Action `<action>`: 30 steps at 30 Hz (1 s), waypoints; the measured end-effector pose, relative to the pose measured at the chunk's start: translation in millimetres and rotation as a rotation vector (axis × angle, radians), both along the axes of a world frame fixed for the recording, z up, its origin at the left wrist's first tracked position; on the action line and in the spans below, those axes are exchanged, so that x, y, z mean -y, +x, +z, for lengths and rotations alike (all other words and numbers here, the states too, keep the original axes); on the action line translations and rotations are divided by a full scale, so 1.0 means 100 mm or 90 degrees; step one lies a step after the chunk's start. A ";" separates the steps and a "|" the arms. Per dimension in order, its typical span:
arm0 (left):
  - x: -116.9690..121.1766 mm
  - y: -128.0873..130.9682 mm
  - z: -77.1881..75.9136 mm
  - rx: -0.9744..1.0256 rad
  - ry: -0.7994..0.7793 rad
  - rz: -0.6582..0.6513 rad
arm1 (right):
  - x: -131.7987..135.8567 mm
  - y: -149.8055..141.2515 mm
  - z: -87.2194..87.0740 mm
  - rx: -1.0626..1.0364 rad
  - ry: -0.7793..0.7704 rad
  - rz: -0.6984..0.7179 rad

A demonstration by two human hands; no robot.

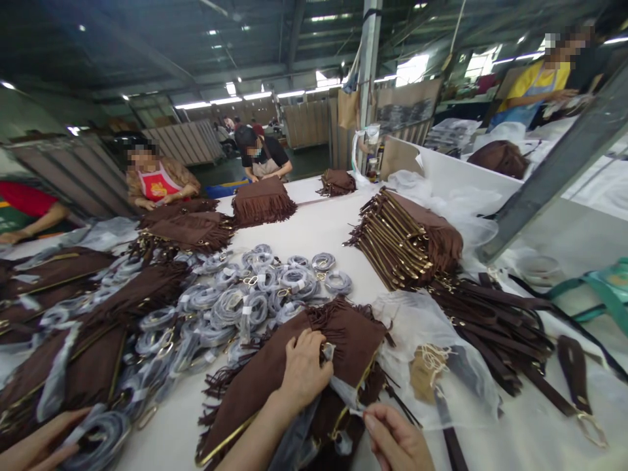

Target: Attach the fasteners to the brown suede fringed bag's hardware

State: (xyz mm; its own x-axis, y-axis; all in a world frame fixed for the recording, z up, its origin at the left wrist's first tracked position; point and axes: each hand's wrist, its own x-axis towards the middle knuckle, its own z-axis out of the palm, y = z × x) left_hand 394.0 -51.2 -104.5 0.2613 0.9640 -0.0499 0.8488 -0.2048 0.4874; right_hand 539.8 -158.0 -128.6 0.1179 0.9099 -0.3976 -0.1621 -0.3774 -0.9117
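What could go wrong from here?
1. The right hand pinches a pale strip while the left hand rests on the brown fringed bag; a hard pull might tear the strip.
2. Wrapped coils lie close by and could catch the fringe.
3. The stack of bags might slip if bumped.

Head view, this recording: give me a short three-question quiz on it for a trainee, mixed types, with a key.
1. Multiple choice: the wearer's left hand rests on (a) a grey metal post, (b) a fringed brown bag, (c) a green strap.
2. True or false: in the picture, the stacked bags lie left of the wrapped coils.
3. Short answer: what do the fingers of the wearer's right hand pinch?

Key: 1. b. 2. False; they lie to the right. 3. A small whitish piece.
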 end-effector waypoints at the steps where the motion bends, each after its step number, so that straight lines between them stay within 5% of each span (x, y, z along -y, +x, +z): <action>1: -0.01 -0.02 -0.01 -0.001 -0.030 -0.008 | -0.03 -0.01 -0.01 -0.005 0.004 0.000; 8: -0.09 -0.29 0.04 0.058 -0.097 -0.043 | -0.47 -0.12 -0.09 -0.014 0.038 0.031; 17: -0.21 -0.55 0.12 0.240 -0.087 -0.002 | -0.73 -0.68 -0.03 -0.209 -0.005 0.330; 25: 0.02 -0.57 0.64 0.332 -0.262 -0.020 | -0.88 0.20 0.67 -0.217 -0.018 0.524; 30: 0.25 -0.36 0.39 0.312 -0.209 0.012 | -0.85 0.45 0.57 -0.029 -0.007 0.566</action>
State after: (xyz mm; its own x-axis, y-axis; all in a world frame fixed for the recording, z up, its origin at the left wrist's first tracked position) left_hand 358.3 -76.2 -65.3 0.3126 0.9229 -0.2246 0.5109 0.0360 0.8589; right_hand 584.9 -72.7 -71.4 -0.6462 0.6539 -0.3935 0.1587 -0.3892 -0.9074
